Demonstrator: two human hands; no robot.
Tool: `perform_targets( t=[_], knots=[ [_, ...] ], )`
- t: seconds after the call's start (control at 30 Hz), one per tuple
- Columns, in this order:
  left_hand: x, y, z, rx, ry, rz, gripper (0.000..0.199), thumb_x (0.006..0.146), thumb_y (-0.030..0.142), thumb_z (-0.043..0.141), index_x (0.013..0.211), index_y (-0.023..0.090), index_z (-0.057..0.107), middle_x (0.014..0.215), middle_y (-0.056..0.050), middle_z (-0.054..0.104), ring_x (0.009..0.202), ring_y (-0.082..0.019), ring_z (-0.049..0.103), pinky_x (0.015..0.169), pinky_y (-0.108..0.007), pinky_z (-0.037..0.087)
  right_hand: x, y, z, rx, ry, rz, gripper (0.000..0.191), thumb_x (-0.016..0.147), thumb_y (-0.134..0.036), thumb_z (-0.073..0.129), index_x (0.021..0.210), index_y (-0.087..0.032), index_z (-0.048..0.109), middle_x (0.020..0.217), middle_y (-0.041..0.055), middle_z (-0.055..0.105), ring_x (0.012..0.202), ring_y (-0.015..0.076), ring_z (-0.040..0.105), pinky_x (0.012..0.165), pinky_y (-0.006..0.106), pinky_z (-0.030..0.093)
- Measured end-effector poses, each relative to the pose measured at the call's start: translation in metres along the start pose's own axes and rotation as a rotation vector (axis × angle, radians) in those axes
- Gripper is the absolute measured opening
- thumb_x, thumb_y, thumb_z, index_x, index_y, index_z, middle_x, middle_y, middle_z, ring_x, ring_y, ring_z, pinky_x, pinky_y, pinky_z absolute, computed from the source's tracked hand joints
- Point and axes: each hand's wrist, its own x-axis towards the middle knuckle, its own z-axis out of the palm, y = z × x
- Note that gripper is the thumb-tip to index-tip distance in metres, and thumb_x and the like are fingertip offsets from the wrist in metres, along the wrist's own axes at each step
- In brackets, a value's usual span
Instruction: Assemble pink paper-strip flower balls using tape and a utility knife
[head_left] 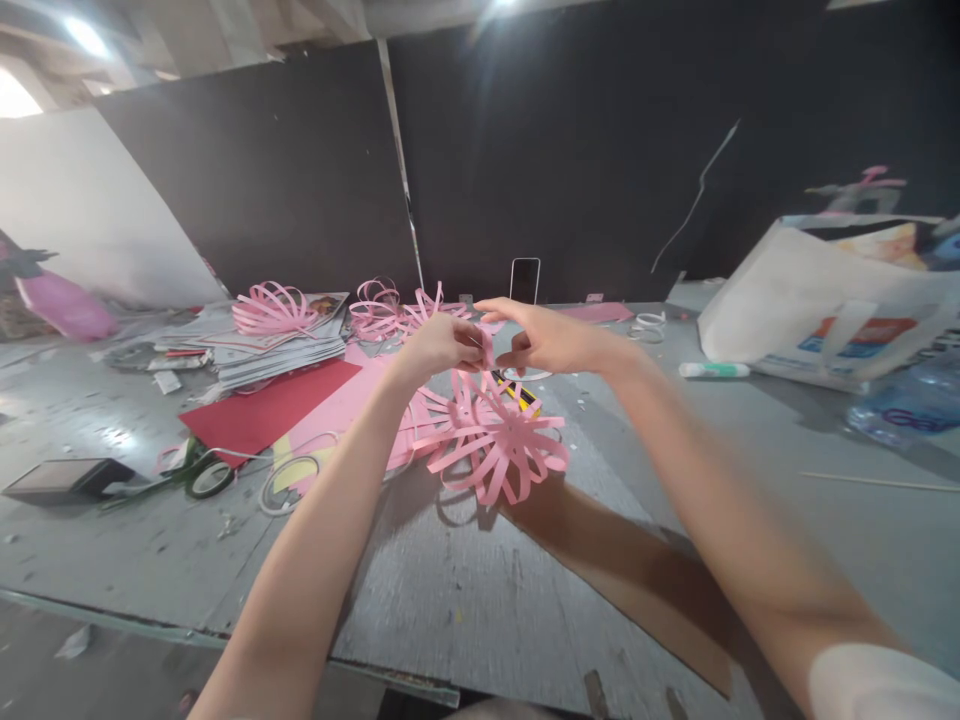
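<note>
My left hand [447, 347] is closed on a pink paper strip [487, 348], pinched between thumb and fingers above the table. To its right, my right hand [551, 335] hovers beside the strip with its fingers apart and curved; no held thing shows in it. Just below both hands lies a flower-like burst of looped pink paper strips [510, 435]. Partly covered by that burst is a yellow and black cutter [521, 395]. More looped pink strips [379, 308] stand behind my left hand.
Left are a stack of papers [277, 350] bearing a pink strip ball, red paper [270, 405], green scissors [202, 475] and a dark box [67, 478]. A phone [525, 280] leans at the back. Right are a white bag [817, 300], a glue tube [714, 370] and a plastic bottle [911, 405].
</note>
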Motion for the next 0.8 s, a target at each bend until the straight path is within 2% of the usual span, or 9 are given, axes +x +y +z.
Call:
perform_targets(
  t=[0.23, 0.43, 0.6, 0.8],
  knots=[
    [0.001, -0.001, 0.000, -0.018, -0.009, -0.027, 0.017, 0.074, 0.007, 0.069, 0.087, 0.012, 0.078, 0.081, -0.008, 0.077, 0.074, -0.016, 0.073, 0.083, -0.036, 0.063, 0.003, 0.004, 0.000, 0.026, 0.024, 0.002, 0.089, 0.078, -0.031, 0.086, 0.157, -0.032, 0.046, 0.151, 0.0123, 0.058, 0.085, 0.0203, 0.071, 0.068, 0.029, 0.056],
    [0.001, -0.003, 0.000, -0.033, -0.030, -0.016, 0.017, 0.073, 0.009, 0.069, 0.087, 0.014, 0.078, 0.082, -0.007, 0.076, 0.077, -0.017, 0.074, 0.083, -0.037, 0.063, 0.003, 0.001, 0.001, 0.011, 0.040, 0.019, 0.087, 0.076, -0.032, 0.088, 0.154, -0.029, 0.051, 0.126, 0.0108, 0.071, 0.095, 0.0265, 0.070, 0.075, 0.032, 0.056],
    [0.001, -0.001, 0.001, -0.030, -0.027, -0.011, 0.016, 0.072, 0.009, 0.069, 0.084, 0.014, 0.079, 0.083, -0.008, 0.076, 0.076, -0.018, 0.074, 0.082, -0.037, 0.063, 0.001, -0.004, 0.002, -0.021, 0.028, 0.021, 0.082, 0.076, -0.029, 0.085, 0.152, -0.027, 0.053, 0.113, 0.0089, 0.073, 0.091, 0.0255, 0.070, 0.074, 0.033, 0.055],
    [-0.002, 0.006, 0.004, -0.016, -0.007, -0.039, 0.016, 0.070, 0.008, 0.069, 0.082, 0.014, 0.077, 0.081, -0.008, 0.075, 0.075, -0.017, 0.073, 0.081, -0.036, 0.062, 0.000, -0.009, 0.002, -0.012, 0.025, -0.018, 0.074, 0.074, -0.026, 0.084, 0.144, -0.027, 0.060, 0.121, 0.0093, 0.072, 0.091, 0.0240, 0.069, 0.075, 0.032, 0.054]
  ],
)
